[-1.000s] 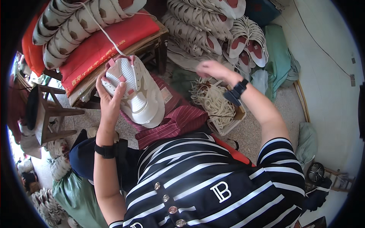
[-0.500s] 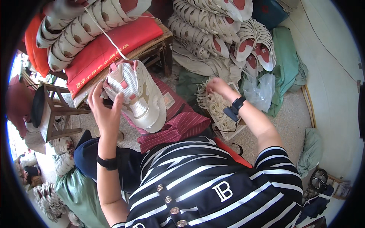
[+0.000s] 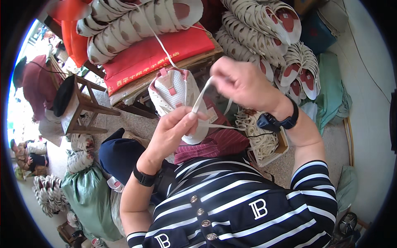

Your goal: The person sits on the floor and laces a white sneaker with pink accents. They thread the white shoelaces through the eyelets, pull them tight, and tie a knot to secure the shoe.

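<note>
Step in hand, by judgement: handling pale lace [image 3: 201, 99] above shoe [image 3: 177, 96]; next move likely calls for firm pinch and lace kept untwisted
Left hand [image 3: 175, 126]: thumb and fingers pinched on lace; right hand [image 3: 244, 84]: blurred, fingers appear closed on lace
Shoe: against striped cloth [image 3: 221, 144], beside bench [image 3: 134, 94]
Surface: red bag [image 3: 159, 58] on wooden bench, stacked shoe uppers [image 3: 134, 31] on top
Room: lace box [image 3: 271, 158] at right, stool [image 3: 69, 119] at left, speckled floor [image 3: 130, 124]

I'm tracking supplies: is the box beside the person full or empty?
Not empty: pale laces heap inside the box; their depth is hidden.
</note>
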`<action>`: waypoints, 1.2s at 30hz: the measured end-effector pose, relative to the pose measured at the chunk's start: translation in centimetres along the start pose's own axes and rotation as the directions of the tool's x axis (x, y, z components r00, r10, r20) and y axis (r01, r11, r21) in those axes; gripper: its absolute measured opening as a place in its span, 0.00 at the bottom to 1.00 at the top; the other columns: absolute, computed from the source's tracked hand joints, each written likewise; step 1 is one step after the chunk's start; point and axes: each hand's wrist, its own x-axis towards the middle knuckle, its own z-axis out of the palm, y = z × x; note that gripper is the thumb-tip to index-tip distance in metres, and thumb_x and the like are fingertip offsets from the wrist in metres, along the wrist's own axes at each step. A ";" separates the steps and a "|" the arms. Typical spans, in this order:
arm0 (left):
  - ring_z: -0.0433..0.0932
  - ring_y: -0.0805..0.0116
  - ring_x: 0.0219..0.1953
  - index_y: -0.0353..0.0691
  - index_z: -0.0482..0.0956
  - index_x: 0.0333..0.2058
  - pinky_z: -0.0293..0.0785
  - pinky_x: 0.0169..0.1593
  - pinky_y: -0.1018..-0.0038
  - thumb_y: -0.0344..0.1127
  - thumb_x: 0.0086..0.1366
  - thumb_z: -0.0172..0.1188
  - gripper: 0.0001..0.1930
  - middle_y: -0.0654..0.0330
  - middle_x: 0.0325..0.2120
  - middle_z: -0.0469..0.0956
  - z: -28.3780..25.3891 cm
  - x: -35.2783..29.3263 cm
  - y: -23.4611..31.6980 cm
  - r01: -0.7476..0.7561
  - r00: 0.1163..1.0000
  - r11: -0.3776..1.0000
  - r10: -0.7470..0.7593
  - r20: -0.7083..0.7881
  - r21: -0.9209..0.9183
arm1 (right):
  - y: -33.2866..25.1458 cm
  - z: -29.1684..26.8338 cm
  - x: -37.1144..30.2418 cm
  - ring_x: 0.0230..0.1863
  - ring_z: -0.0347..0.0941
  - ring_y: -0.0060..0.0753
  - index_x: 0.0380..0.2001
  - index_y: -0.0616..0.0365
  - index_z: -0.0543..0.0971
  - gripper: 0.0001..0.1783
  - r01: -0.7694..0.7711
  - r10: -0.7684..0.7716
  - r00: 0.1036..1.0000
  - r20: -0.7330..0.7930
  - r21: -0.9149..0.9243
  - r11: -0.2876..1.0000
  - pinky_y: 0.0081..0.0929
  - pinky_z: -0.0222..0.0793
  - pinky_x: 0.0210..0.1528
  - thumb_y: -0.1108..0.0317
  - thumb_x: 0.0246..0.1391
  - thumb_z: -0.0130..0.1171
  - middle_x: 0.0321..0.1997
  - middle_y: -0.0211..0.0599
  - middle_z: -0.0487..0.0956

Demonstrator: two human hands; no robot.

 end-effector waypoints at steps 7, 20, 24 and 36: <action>0.67 0.76 0.34 0.33 0.78 0.39 0.64 0.45 0.76 0.36 0.74 0.50 0.12 0.66 0.28 0.72 -3.8 -3.3 0.7 -0.237 0.958 0.957 0.202 -0.202 -0.167 | 10.7 -2.8 -2.1 0.27 0.77 0.51 0.36 0.52 0.75 0.06 -0.357 0.277 0.914 -0.296 -0.261 0.897 0.42 0.69 0.29 0.63 0.60 0.55 0.23 0.43 0.78; 0.73 0.74 0.29 0.35 0.78 0.33 0.68 0.38 0.76 0.41 0.70 0.56 0.14 0.63 0.26 0.78 -3.4 -6.0 2.3 -0.255 0.955 0.939 0.207 -0.212 -0.231 | 24.0 -8.7 -10.1 0.36 0.78 0.57 0.38 0.49 0.80 0.09 -0.281 0.003 0.949 -0.315 -0.844 0.457 0.48 0.72 0.36 0.59 0.62 0.55 0.30 0.47 0.81; 0.73 0.79 0.34 0.33 0.82 0.37 0.68 0.40 0.80 0.36 0.71 0.56 0.11 0.64 0.31 0.80 -2.3 -6.7 1.5 0.048 0.999 0.991 -0.044 0.029 -0.124 | 27.1 -11.3 -10.5 0.46 0.80 0.49 0.41 0.56 0.80 0.08 -0.897 0.855 0.370 -0.363 0.099 0.430 0.41 0.76 0.38 0.68 0.64 0.53 0.47 0.45 0.82; 0.68 0.68 0.18 0.28 0.83 0.22 0.61 0.26 0.72 0.34 0.56 0.60 0.12 0.56 0.18 0.78 -5.9 -10.2 1.9 -0.027 0.974 0.996 0.044 0.224 -0.080 | 33.4 -22.9 -14.4 0.18 0.61 0.22 0.41 0.71 0.71 0.13 -0.069 0.942 0.074 -0.326 0.941 0.331 0.20 0.53 0.14 0.86 0.53 0.41 0.34 0.40 0.74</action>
